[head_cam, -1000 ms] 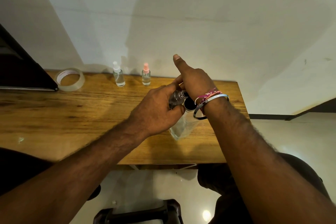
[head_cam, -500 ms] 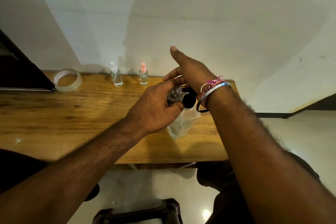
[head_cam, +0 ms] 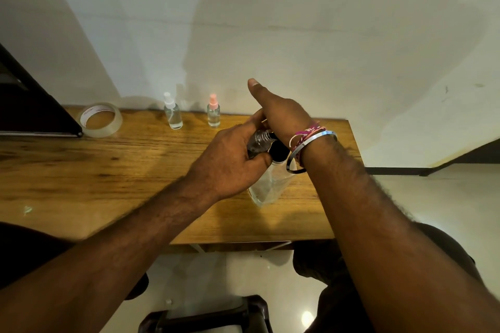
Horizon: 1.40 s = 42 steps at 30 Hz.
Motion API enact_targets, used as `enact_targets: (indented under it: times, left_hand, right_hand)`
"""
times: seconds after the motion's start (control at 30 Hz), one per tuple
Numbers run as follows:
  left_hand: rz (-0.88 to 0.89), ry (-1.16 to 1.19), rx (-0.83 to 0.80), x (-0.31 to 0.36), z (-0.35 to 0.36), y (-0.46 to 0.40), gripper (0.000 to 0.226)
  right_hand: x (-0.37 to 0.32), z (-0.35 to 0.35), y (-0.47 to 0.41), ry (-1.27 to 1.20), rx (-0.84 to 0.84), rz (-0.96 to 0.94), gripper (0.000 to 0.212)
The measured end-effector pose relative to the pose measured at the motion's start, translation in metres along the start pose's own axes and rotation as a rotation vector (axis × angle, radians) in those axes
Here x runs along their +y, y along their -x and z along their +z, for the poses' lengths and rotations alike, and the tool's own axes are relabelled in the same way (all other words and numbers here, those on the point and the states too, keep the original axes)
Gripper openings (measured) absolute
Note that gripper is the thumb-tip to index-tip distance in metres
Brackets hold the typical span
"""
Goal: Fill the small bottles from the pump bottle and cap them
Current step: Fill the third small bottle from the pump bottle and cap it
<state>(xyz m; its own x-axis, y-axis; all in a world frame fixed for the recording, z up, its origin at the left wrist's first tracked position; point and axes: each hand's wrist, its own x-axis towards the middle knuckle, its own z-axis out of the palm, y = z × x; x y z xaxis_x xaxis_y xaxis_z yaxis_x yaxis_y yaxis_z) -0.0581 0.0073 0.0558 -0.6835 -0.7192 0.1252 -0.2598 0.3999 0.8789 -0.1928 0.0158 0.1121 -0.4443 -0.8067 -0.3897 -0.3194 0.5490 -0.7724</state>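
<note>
Lying far left: dark panel (head_cam: 29,105) on the wooden table (head_cam: 81,170), its kind unclear.
Tape roll (head_cam: 100,119): flat beside the panel, near the wall.
White-cap bottle (head_cam: 172,111): upright at the back edge, capped, clear inside.
Pink-cap bottle (head_cam: 213,111): upright just right of it, capped, the two apart.
Left hand (head_cam: 230,162): fingers curled round a small open bottle (head_cam: 259,140), tilted, held at the pump head.
Pump bottle (head_cam: 270,184): clear, standing on the table near its right end, black top (head_cam: 278,150) between the hands.
Right hand (head_cam: 281,113): over the pump top, thumb out straight; fingers hidden, so its grip cannot be told.
Wrist: steel bangle (head_cam: 311,149) and pink threads (head_cam: 305,134).
</note>
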Motion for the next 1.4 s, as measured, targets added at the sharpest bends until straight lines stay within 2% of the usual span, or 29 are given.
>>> enact_targets:
  times: [0.23, 0.37, 0.4, 0.6, 0.7, 0.93, 1.0, 1.07, 1.1, 1.17, 1.3, 1.4]
  left_hand:
    - [-0.021, -0.049, -0.001, -0.003, 0.002, 0.001, 0.06]
    - [-0.044, -0.048, -0.003, -0.001, 0.002, 0.002, 0.066]
    - [-0.046, -0.049, -0.003, -0.001, 0.002, 0.001, 0.065]
    - [-0.03, -0.026, 0.004, 0.0, 0.001, 0.002, 0.06]
    - [-0.001, -0.005, 0.011, 0.003, -0.002, 0.0, 0.056]
    - [-0.009, 0.009, 0.012, 0.007, -0.001, 0.001, 0.061]
    - [-0.013, -0.004, 0.015, 0.008, 0.0, 0.002, 0.049]
    - [-0.023, -0.01, 0.012, 0.006, -0.001, 0.001, 0.025]
    - [-0.022, -0.012, 0.01, 0.006, -0.001, 0.001, 0.02]
    - [-0.016, -0.016, 0.002, 0.004, -0.001, 0.0, 0.026]
    - [-0.005, -0.025, 0.005, 0.002, -0.001, -0.001, 0.056]
    - [0.001, -0.035, 0.003, 0.0, 0.0, -0.001, 0.06]
  right_hand:
    - [0.006, 0.004, -0.004, 0.034, 0.027, -0.034, 0.09]
    - [0.004, 0.004, 0.002, 0.186, 0.067, -0.202, 0.068]
    - [0.004, 0.005, 0.002, 0.182, 0.084, -0.204, 0.07]
    - [0.002, 0.003, -0.001, 0.089, 0.064, -0.139, 0.078]
    - [0.0, -0.003, -0.004, -0.063, 0.009, -0.054, 0.08]
    - [0.001, -0.013, -0.009, -0.219, -0.116, 0.057, 0.081]
    - [0.003, -0.016, -0.01, -0.23, -0.124, 0.069, 0.082]
    - [0.006, -0.016, -0.01, -0.232, -0.124, 0.073, 0.083]
    - [0.008, -0.014, -0.011, -0.227, -0.115, 0.071, 0.082]
    - [0.01, -0.01, -0.011, -0.211, -0.086, 0.062, 0.081]
    - [0.009, -0.008, -0.009, -0.171, -0.036, 0.041, 0.077]
    - [0.009, -0.007, -0.006, -0.135, -0.007, 0.02, 0.074]
